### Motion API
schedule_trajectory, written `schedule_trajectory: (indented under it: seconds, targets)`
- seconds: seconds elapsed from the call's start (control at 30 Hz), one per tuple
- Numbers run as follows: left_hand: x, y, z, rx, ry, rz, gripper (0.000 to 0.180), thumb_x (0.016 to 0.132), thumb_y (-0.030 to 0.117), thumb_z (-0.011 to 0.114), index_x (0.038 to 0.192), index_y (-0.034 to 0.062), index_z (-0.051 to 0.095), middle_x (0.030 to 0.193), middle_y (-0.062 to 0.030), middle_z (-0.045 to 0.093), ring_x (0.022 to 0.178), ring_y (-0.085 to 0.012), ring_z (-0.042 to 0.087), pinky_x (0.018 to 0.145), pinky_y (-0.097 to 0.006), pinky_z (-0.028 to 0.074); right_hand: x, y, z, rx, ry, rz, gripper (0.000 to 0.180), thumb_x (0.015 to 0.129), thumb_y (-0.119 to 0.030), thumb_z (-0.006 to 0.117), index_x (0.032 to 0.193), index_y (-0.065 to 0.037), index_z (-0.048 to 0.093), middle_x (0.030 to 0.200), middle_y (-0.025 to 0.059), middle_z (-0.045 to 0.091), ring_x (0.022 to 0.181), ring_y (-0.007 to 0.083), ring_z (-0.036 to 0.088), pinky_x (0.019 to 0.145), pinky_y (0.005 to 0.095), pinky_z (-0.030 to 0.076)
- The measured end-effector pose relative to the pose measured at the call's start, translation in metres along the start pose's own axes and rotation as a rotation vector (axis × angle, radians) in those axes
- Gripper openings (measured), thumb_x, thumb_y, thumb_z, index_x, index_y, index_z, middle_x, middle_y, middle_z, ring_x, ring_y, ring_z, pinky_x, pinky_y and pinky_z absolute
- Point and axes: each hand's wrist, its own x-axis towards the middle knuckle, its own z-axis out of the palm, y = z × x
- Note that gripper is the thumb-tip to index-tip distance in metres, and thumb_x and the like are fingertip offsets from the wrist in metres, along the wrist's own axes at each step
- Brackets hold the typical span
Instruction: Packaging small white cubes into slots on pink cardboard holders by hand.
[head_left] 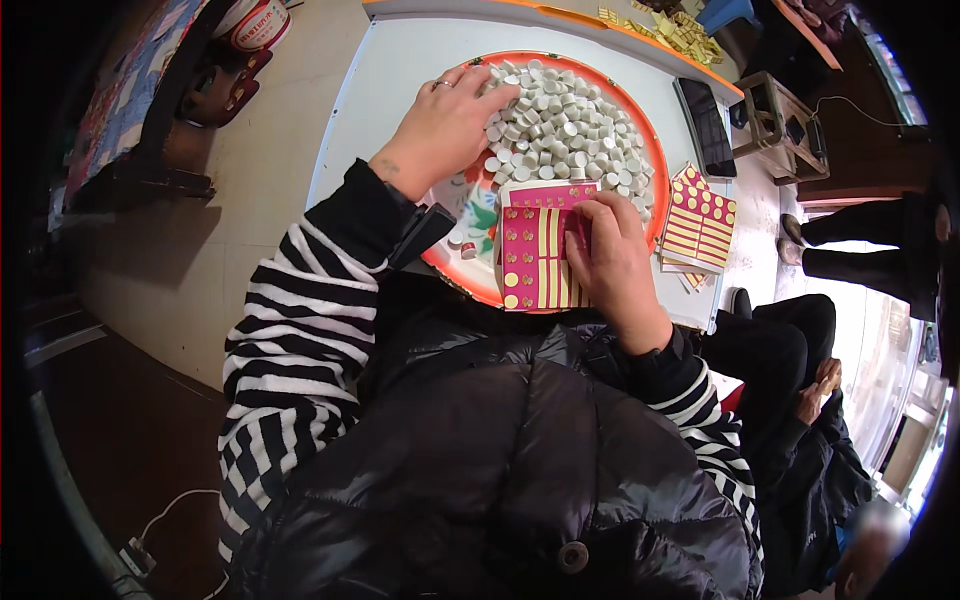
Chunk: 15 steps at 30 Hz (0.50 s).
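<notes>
Left hand [447, 125] spread palm-down on heap of small white discs [570, 125] in round red tray [655, 150], upper centre. Right hand [612, 255] pinching magenta sticker sheet [535, 260] at tray's near rim. Best picking single discs, keeping sheet flat. Spare sheets [700, 225] right on tabletop [400, 70].

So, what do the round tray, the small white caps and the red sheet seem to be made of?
The tray looks like painted or enamelled metal: glossy orange rim, flower print. The caps look like white plastic, smooth and uniform, though this is uncertain. The red sheet looks like thin paper or card with shiny gold stickers, held flat by the right hand.
</notes>
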Motion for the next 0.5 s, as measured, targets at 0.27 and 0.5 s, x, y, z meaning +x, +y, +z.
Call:
schedule_trajectory:
  seconds: [0.27, 0.5]
  targets:
    - [-0.025, 0.006, -0.002, -0.221, -0.174, -0.111, 0.048, 0.077, -0.001, 0.057, 0.124, 0.0092, 0.057, 0.126, -0.0152, 0.052, 0.115, -0.038, 0.052, 0.094, -0.043, 0.047, 0.005, 0.0, -0.006, -0.095, -0.042, 0.017, 0.042, 0.074, -0.005, 0.069, 0.115, -0.005, 0.058, 0.115, 0.0149, 0.055, 0.104, 0.0338, 0.054, 0.091, 0.0413, 0.045]
    - [-0.054, 0.021, -0.024, -0.383, -0.174, -0.186, 0.037, 0.082, 0.003, 0.058, 0.119, 0.0043, 0.058, 0.123, -0.0162, 0.054, 0.117, -0.0361, 0.051, 0.098, -0.044, 0.045, 0.003, 0.002, -0.005, -0.12, -0.06, 0.01, 0.039, 0.075, -0.006, 0.068, 0.113, -0.005, 0.061, 0.114, 0.0138, 0.056, 0.104, 0.0336, 0.053, 0.091, 0.0409, 0.045]
